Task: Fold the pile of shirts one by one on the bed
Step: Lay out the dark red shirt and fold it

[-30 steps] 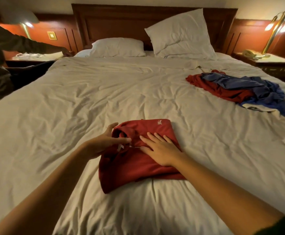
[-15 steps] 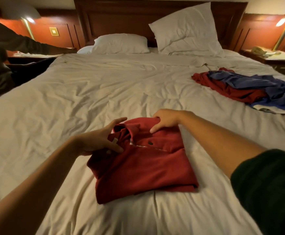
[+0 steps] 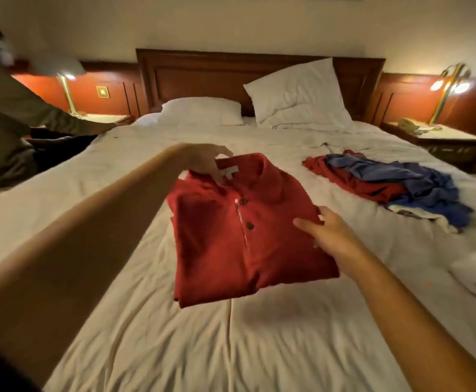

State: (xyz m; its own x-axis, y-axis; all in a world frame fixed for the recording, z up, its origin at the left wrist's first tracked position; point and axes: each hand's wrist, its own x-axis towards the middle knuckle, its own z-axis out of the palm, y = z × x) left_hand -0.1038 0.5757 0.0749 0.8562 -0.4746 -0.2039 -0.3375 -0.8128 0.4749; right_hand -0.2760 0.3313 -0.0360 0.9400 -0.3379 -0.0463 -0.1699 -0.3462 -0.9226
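— What takes up most of the view?

— The bed [image 3: 117,193], its wrinkled white sheet running from six o'clock to the dark wooden headboard [image 3: 202,77] at twelve. A second person [image 3: 4,114] in a dark long sleeve leans in from nine o'clock, one arm stretched toward the bedside.

— And the pillows?

— There are two at twelve o'clock. The upright pillow [image 3: 299,94] leans on the headboard, and the flat pillow [image 3: 200,111] lies just to its left.

— Where are the shirts?

— The pile of shirts [image 3: 386,182] lies at two o'clock, blue crumpled over red with something pale at its near edge. The red polo shirt [image 3: 231,244] is at the centre, folded into a rectangle with the collar at twelve and the button placket showing. It sits well apart from the pile.

— The hands?

— Both have hold of it. The left hand [image 3: 205,161] is at the collar, at eleven o'clock of the shirt, with fingers curled onto the fabric by the neck label. The right hand [image 3: 327,236] grips the three o'clock edge, thumb on top and fingers partly spread.

— Anything smaller?

— A lit brass lamp [image 3: 446,86] stands at two o'clock.
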